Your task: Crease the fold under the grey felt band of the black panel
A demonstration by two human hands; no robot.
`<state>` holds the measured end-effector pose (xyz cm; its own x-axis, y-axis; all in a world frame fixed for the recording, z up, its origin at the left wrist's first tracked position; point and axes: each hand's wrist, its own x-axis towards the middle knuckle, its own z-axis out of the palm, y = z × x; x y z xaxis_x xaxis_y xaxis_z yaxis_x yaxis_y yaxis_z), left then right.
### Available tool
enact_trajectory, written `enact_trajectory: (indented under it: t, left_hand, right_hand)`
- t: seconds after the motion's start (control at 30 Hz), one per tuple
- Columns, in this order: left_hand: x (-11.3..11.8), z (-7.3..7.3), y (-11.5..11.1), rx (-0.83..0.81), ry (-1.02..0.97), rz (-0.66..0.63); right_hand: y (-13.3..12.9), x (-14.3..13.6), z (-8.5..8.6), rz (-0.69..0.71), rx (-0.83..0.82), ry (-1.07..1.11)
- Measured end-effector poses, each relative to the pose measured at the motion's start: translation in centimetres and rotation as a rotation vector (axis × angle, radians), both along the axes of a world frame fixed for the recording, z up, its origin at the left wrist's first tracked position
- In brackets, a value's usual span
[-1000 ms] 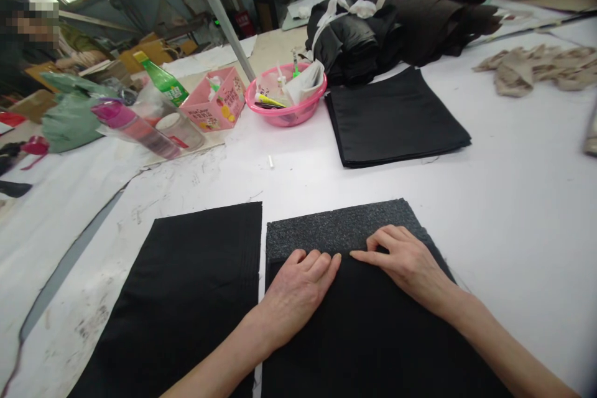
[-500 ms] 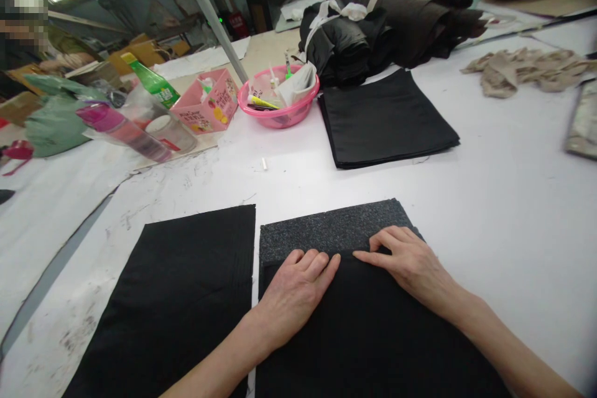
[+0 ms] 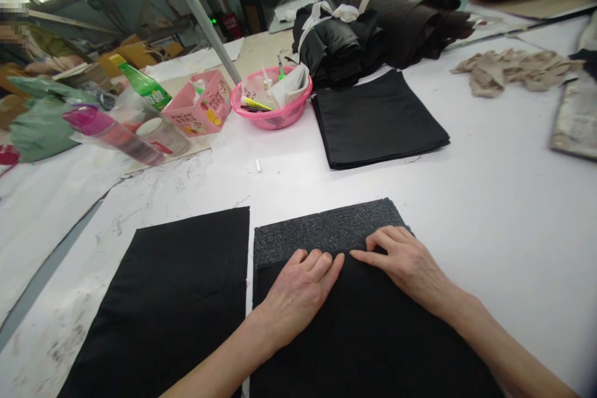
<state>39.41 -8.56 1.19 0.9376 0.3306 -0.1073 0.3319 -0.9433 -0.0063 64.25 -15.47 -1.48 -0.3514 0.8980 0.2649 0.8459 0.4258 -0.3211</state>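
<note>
Head view: both hands lie flat, fingers together, on a black fabric sheet (image 3: 368, 336) at 6 o'clock on the white bench (image 3: 504, 211). The left hand (image 3: 298, 292) and right hand (image 3: 410, 264) press its far edge, pinching nothing, over a speckled grey panel (image 3: 321, 230) showing at 12 o'clock of the fingertips. Since a second ago the hands have kept their pose; the scene has slid slightly left. A second black sheet (image 3: 172, 298) lies at 9 o'clock, a black stack (image 3: 377, 118) and pink basin (image 3: 270, 102) beyond.
</note>
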Motion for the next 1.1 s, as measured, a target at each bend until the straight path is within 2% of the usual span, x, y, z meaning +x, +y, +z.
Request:
enact_trajectory:
  t: [0.2, 0.6, 0.8, 1.1]
  left_hand:
    - [0.2, -0.2, -0.1, -0.001, -0.007, -0.007]
    - [1.4, -0.3, -0.1, 0.016, -0.025, -0.04]
    - [2.1, -0.3, 0.1, 0.017, -0.031, -0.052]
    - [2.7, -0.3, 0.1, -0.032, -0.042, -0.053]
  right_hand:
    - [-0.4, 1.1, -0.1, -0.034, -0.013, 0.031]
    - [-0.6, 1.2, 0.4, -0.055, -0.003, 0.001]
    - [-1.0, 2.5, 0.9, -0.066, -0.006, 0.017]
    - [-1.2, 4.0, 0.7, -0.047, -0.037, 0.011]
